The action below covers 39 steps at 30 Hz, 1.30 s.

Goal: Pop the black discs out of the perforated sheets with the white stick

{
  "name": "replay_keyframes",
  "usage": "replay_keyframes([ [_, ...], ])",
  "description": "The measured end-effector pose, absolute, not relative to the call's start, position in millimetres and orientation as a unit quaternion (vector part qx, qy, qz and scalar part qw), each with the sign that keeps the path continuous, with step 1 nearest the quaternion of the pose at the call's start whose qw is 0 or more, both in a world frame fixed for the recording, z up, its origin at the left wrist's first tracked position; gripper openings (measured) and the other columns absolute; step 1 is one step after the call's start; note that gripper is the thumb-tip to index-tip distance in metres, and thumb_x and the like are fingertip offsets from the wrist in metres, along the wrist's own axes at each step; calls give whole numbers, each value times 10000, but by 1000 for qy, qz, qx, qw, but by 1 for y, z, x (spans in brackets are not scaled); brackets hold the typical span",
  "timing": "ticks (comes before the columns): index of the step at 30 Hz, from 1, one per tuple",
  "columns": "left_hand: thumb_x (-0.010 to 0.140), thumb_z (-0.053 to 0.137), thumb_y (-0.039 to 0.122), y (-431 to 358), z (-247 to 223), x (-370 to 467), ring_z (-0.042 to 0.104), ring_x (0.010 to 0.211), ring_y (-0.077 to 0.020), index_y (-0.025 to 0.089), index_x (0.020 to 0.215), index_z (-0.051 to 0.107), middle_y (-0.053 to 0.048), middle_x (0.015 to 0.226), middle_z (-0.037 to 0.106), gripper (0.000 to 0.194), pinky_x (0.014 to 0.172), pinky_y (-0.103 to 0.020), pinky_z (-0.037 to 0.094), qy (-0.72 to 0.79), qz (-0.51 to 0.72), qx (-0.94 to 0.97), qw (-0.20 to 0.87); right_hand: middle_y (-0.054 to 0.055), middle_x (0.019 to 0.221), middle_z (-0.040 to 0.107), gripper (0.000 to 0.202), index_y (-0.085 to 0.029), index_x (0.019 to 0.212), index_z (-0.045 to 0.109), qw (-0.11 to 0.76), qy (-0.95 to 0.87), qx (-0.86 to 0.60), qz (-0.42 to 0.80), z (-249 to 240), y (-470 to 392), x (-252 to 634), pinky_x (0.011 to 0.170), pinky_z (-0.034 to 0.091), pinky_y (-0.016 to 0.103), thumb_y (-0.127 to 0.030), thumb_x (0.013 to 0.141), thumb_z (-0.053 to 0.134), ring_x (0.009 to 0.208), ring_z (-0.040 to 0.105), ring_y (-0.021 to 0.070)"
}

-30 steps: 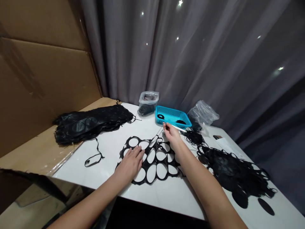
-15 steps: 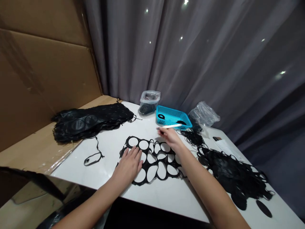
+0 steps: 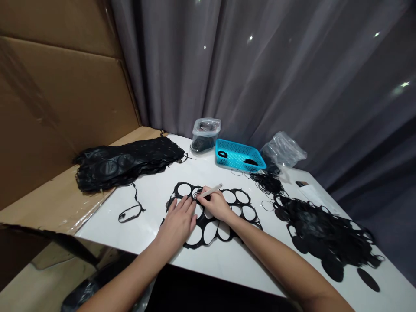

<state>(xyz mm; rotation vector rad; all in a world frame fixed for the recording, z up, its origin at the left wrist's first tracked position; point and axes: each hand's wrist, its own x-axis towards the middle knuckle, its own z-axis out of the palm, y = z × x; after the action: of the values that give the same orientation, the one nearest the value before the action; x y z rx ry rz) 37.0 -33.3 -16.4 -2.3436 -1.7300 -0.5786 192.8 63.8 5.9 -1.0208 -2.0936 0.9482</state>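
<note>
A flat black sheet (image 3: 203,222) punched with rows of large round holes lies on the white table in front of me. My left hand (image 3: 177,222) rests flat on its left part, fingers stretched out. In my right hand (image 3: 216,204) is a slim white pen-shaped tool (image 3: 212,190), gripped between thumb and fingers. Its lower end points down at the sheet's upper edge, close to my left fingertips. The tip is hidden by my fingers, and some thin dark strands show beside it.
A thick stack of black sheets (image 3: 130,162) lies at the left. Behind are a bagged tub (image 3: 204,135), a blue basket (image 3: 240,152) with black rings and a clear plastic bag (image 3: 284,149). Black rings (image 3: 268,184) and a heap of black scraps (image 3: 328,229) lie right.
My right hand has come down and left with the white tool, from above the sheet to its upper edge beside my left hand. The left hand stays flat on the sheet.
</note>
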Motion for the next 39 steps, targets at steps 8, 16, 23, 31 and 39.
replay_keyframes([
  [8,956,446,220,-32,-14,37,518,1316,-338,122,1279,609,-145,1311,645,374,1107,-540,362,-577,-199,-789,70,19,765,588,173,-219,736,477,282,-858,-345,257,4,49,192,716,403,296,-167,896,517,745,529,186],
  [16,930,461,182,-28,-14,36,510,1312,-370,150,1237,618,-137,1278,650,347,1078,-584,377,-583,-186,-789,59,40,718,531,266,-230,672,442,405,-715,-476,313,37,118,202,828,419,326,10,730,539,850,501,225],
  [23,934,454,178,-31,-15,35,510,1314,-368,133,1244,607,-132,1292,645,348,1074,-588,391,-579,-186,-792,61,15,621,568,219,-209,650,471,434,-581,-509,464,45,172,228,543,492,232,-80,753,615,677,615,175],
  [31,959,460,282,-36,-13,17,575,1226,-344,82,1253,581,-193,1281,623,376,1074,-506,433,-609,-212,-759,87,64,732,691,223,-167,671,518,356,-504,-400,678,27,128,175,542,549,175,-162,729,733,760,707,157],
  [39,971,460,292,-39,-17,12,578,1246,-324,85,1280,576,-185,1295,632,390,1086,-472,439,-612,-191,-763,86,-12,714,645,222,-196,732,530,264,-743,-307,534,8,94,153,606,449,225,-343,828,665,644,571,122],
])
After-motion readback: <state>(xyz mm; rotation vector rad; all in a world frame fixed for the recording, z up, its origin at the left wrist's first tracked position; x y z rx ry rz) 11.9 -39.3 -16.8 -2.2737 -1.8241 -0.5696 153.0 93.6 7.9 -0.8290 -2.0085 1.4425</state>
